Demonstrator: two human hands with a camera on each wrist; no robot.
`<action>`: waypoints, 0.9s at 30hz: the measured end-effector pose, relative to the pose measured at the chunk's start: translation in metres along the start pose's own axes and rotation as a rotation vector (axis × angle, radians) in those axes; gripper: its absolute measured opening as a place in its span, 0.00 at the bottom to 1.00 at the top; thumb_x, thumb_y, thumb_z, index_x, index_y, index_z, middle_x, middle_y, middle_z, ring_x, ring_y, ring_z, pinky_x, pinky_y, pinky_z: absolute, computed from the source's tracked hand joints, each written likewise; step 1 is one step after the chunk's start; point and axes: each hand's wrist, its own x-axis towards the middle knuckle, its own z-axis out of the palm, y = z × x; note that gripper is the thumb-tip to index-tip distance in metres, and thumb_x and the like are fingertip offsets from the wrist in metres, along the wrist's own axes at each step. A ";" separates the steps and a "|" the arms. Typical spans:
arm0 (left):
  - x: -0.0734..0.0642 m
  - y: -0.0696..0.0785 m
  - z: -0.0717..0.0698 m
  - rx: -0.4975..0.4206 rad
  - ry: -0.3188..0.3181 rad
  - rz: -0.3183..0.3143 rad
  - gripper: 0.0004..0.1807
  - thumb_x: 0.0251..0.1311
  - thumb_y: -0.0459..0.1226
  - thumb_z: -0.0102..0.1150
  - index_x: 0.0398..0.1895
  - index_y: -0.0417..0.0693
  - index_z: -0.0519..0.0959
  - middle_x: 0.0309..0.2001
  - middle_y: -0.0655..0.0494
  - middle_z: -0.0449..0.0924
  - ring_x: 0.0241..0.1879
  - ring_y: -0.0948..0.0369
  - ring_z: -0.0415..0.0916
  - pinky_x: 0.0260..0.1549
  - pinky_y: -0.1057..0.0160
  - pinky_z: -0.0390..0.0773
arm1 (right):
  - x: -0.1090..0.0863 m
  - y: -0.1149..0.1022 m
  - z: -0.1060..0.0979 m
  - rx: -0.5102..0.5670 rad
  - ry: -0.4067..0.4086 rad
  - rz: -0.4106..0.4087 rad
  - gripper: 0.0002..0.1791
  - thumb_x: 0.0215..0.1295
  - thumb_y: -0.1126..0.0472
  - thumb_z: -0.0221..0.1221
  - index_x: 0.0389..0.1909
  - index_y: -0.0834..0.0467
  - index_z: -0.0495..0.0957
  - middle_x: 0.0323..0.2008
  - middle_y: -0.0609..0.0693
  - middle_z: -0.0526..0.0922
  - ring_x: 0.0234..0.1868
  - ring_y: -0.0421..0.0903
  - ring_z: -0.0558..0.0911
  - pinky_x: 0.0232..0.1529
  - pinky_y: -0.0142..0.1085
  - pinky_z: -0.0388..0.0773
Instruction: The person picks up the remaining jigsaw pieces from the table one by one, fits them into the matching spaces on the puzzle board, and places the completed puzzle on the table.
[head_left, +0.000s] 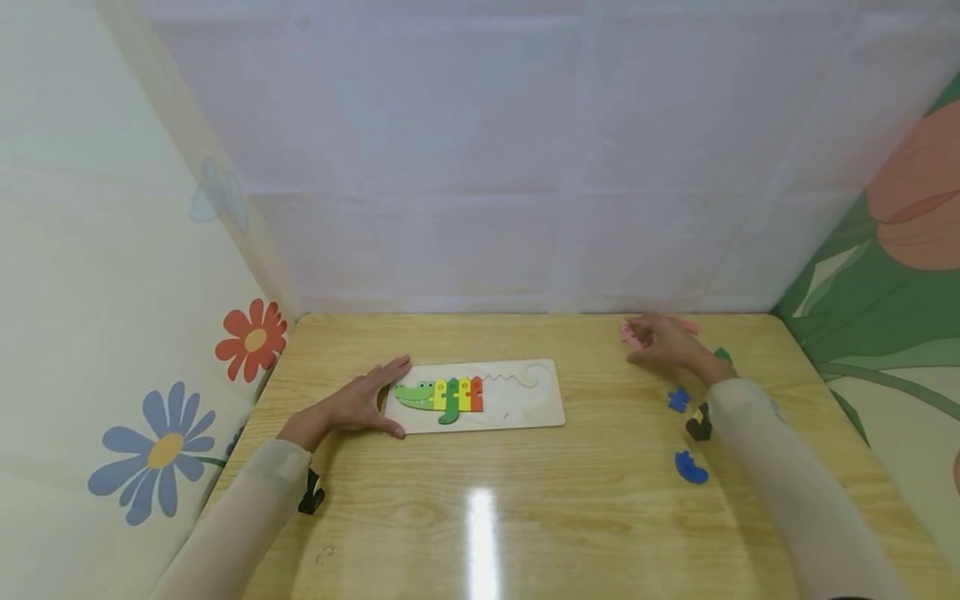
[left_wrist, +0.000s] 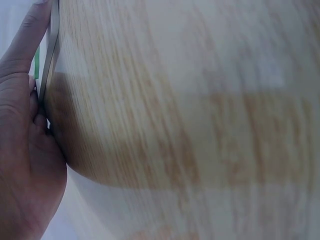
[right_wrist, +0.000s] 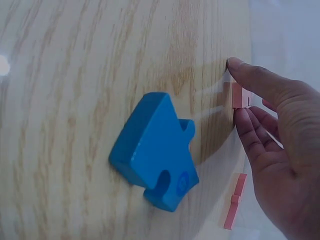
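Note:
A pale wooden puzzle board [head_left: 525, 408] lies on the table, its left part filled with a green crocodile head [head_left: 416, 397] and yellow, green and orange body pieces [head_left: 465, 394]. My left hand [head_left: 362, 402] spans the board's left end, thumb at the near edge and fingers at the far edge. In the left wrist view the palm lies beside the board's edge. At the back right, my right hand [head_left: 667, 343] reaches over a pink puzzle piece [right_wrist: 240, 95]. Its lower fingers touch the piece, while the thumb tip stands apart on the other side.
Another pink piece [head_left: 690, 327] lies by the back edge, with a green piece [head_left: 722, 354] partly hidden beyond my right wrist. Two blue pieces, a notched one [head_left: 678, 400] and a curved one [head_left: 691, 468], lie nearer. A white wall [head_left: 480, 208] rises behind the table.

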 end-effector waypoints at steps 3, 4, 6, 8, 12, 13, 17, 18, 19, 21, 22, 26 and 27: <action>0.000 0.000 0.000 0.003 0.000 -0.003 0.69 0.49 0.59 0.82 0.86 0.41 0.51 0.86 0.43 0.43 0.84 0.38 0.41 0.76 0.25 0.45 | 0.000 -0.001 -0.001 -0.015 -0.007 0.018 0.40 0.59 0.66 0.77 0.68 0.78 0.70 0.49 0.70 0.87 0.51 0.68 0.86 0.58 0.62 0.82; 0.001 0.000 0.000 0.006 -0.001 -0.003 0.69 0.49 0.59 0.82 0.86 0.41 0.50 0.87 0.43 0.42 0.84 0.38 0.41 0.76 0.25 0.45 | 0.000 -0.002 -0.001 -0.015 -0.012 0.024 0.40 0.60 0.66 0.76 0.69 0.78 0.70 0.50 0.70 0.86 0.52 0.68 0.85 0.58 0.62 0.82; 0.001 0.000 0.000 0.007 0.000 -0.002 0.70 0.49 0.59 0.82 0.86 0.41 0.50 0.87 0.43 0.42 0.84 0.38 0.41 0.76 0.26 0.45 | 0.000 -0.003 -0.002 -0.003 -0.020 0.038 0.41 0.60 0.66 0.76 0.70 0.77 0.69 0.51 0.71 0.85 0.53 0.68 0.85 0.59 0.62 0.82; 0.001 -0.001 0.000 0.006 -0.002 -0.001 0.70 0.49 0.59 0.82 0.86 0.41 0.50 0.87 0.43 0.42 0.84 0.38 0.41 0.77 0.26 0.45 | -0.001 -0.004 -0.002 0.015 -0.031 0.045 0.41 0.61 0.66 0.75 0.71 0.77 0.68 0.53 0.71 0.84 0.54 0.67 0.84 0.59 0.62 0.81; 0.001 -0.001 0.001 -0.001 -0.002 0.005 0.69 0.49 0.58 0.83 0.86 0.40 0.50 0.86 0.42 0.42 0.84 0.38 0.41 0.77 0.27 0.45 | -0.001 -0.004 -0.002 0.039 -0.048 0.058 0.41 0.63 0.66 0.74 0.72 0.76 0.67 0.54 0.70 0.83 0.54 0.66 0.83 0.60 0.60 0.81; 0.001 -0.001 0.001 -0.002 -0.001 0.006 0.69 0.49 0.58 0.83 0.86 0.40 0.50 0.86 0.42 0.43 0.84 0.38 0.41 0.78 0.28 0.45 | -0.001 -0.004 -0.002 0.038 -0.050 0.056 0.40 0.63 0.66 0.74 0.72 0.76 0.67 0.54 0.70 0.83 0.54 0.65 0.83 0.59 0.60 0.81; 0.001 -0.001 0.001 -0.004 0.001 0.012 0.69 0.49 0.58 0.83 0.86 0.39 0.51 0.86 0.42 0.43 0.84 0.39 0.42 0.79 0.30 0.45 | 0.000 -0.001 -0.001 0.046 -0.052 0.050 0.38 0.63 0.66 0.73 0.71 0.75 0.69 0.55 0.70 0.83 0.55 0.64 0.82 0.60 0.59 0.81; 0.001 -0.001 0.001 -0.003 0.001 0.013 0.69 0.49 0.58 0.83 0.85 0.39 0.51 0.86 0.42 0.43 0.84 0.39 0.42 0.78 0.30 0.45 | 0.000 -0.001 -0.001 0.056 -0.056 0.050 0.38 0.63 0.67 0.73 0.71 0.75 0.69 0.55 0.70 0.82 0.55 0.64 0.82 0.59 0.59 0.81; 0.001 -0.001 0.001 -0.003 0.001 0.013 0.69 0.49 0.58 0.83 0.85 0.39 0.51 0.86 0.42 0.43 0.84 0.38 0.42 0.78 0.29 0.45 | 0.000 0.000 -0.001 0.063 -0.059 0.055 0.38 0.63 0.67 0.73 0.71 0.75 0.70 0.56 0.69 0.82 0.55 0.64 0.82 0.59 0.59 0.81; 0.001 -0.001 0.001 -0.003 0.001 0.012 0.69 0.49 0.58 0.83 0.86 0.40 0.51 0.86 0.42 0.43 0.84 0.38 0.42 0.78 0.29 0.45 | 0.001 0.001 -0.001 0.061 -0.061 0.056 0.38 0.63 0.67 0.73 0.71 0.75 0.70 0.55 0.69 0.83 0.54 0.63 0.82 0.59 0.58 0.81; 0.001 -0.001 0.001 -0.002 0.003 0.011 0.69 0.49 0.58 0.83 0.86 0.40 0.51 0.86 0.42 0.43 0.84 0.38 0.42 0.78 0.28 0.45 | 0.001 0.001 -0.002 0.057 -0.063 0.053 0.38 0.63 0.66 0.74 0.70 0.75 0.71 0.55 0.69 0.83 0.54 0.63 0.82 0.59 0.58 0.81; 0.001 -0.001 0.001 -0.002 0.006 0.013 0.69 0.48 0.58 0.83 0.86 0.40 0.51 0.86 0.42 0.43 0.83 0.37 0.43 0.77 0.28 0.46 | 0.003 0.002 -0.002 0.033 -0.063 0.037 0.37 0.63 0.65 0.74 0.69 0.74 0.72 0.54 0.68 0.83 0.54 0.63 0.82 0.58 0.58 0.82; 0.001 -0.001 0.001 -0.002 0.007 0.012 0.69 0.48 0.58 0.83 0.85 0.40 0.51 0.86 0.42 0.44 0.83 0.37 0.43 0.77 0.27 0.45 | 0.003 0.002 -0.002 0.031 -0.063 0.038 0.37 0.63 0.66 0.74 0.69 0.74 0.72 0.54 0.68 0.83 0.54 0.63 0.82 0.58 0.57 0.82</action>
